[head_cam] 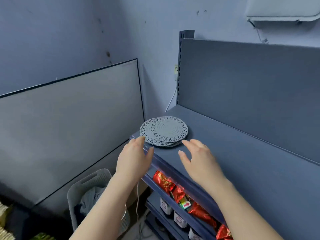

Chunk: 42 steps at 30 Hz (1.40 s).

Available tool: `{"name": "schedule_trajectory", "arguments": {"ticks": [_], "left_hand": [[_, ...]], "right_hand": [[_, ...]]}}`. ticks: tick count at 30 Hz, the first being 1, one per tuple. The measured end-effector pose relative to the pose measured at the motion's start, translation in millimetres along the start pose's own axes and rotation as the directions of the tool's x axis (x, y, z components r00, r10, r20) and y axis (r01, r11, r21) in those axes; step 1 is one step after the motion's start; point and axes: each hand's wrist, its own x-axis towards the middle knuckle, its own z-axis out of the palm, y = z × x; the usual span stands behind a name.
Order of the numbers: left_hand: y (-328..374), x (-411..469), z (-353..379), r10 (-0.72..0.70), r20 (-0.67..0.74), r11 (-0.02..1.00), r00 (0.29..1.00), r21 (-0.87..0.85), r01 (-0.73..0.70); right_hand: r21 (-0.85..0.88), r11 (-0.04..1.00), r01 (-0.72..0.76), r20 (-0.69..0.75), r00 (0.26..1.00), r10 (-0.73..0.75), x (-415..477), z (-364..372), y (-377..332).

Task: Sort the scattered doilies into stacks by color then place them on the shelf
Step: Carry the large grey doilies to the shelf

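A loose stack of round grey lace doilies (164, 131) lies at the left end of the top shelf (242, 161), slightly fanned so that the upper ones sit to the right. My left hand (134, 157) hovers just in front of the stack at the shelf's left corner, fingers spread and holding nothing. My right hand (199, 156) hovers over the shelf just right of the stack, fingers apart and empty, its fingertips near the stack's front edge.
Red foil packets (166, 183) and small jars (166, 206) fill the lower shelves. A white laundry basket (90, 187) with cloth stands on the floor at the left. A large grey panel (69, 127) leans against the wall. The shelf's back panel (251, 87) rises behind.
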Motion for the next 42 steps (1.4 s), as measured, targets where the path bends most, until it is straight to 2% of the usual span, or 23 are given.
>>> {"name": "schedule_trajectory", "arguments": {"ticks": [5, 11, 15, 18, 22, 29, 33, 36, 42], "left_hand": [[-13, 76, 22, -0.012, 0.103, 1.0, 0.995, -0.019, 0.014], [-18, 136, 38, -0.093, 0.186, 0.996, 0.978, 0.026, 0.09], [-21, 159, 36, -0.199, 0.199, 0.953, 0.96, -0.189, 0.237], [-24, 167, 33, -0.196, 0.231, 0.916, 0.953, -0.304, 0.262], [-25, 174, 41, -0.132, 0.424, 0.771, 0.896, -0.524, 0.362], [-22, 184, 48, 0.033, 0.611, 0.592, 0.791, -0.649, 0.477], [-27, 182, 52, 0.128, 0.562, 0.546, 0.817, -0.728, 0.415], [-31, 180, 55, 0.174, 0.538, 0.475, 0.825, -0.78, 0.408], [-20, 177, 39, 0.319, 0.525, 0.277, 0.789, -0.848, 0.453]], "right_hand": [[-0.033, 0.997, -0.066, 0.004, 0.998, 0.066, 55, 17, 2], [-0.017, 0.994, -0.103, 0.102, 0.989, 0.105, 103, 40, 10], [0.037, 0.992, -0.117, 0.127, 0.986, 0.112, 112, 51, 12], [0.076, 0.989, -0.128, 0.118, 0.986, 0.119, 113, 53, 14], [0.094, 0.986, -0.136, 0.113, 0.986, 0.125, 114, 54, 15], [0.174, 0.966, -0.191, 0.085, 0.98, 0.178, 114, 56, 15], [0.235, 0.945, -0.227, 0.063, 0.974, 0.219, 114, 56, 12], [0.317, 0.913, -0.256, 0.047, 0.966, 0.255, 112, 55, 8], [0.596, 0.746, -0.297, -0.038, 0.918, 0.396, 94, 47, -3]]}}
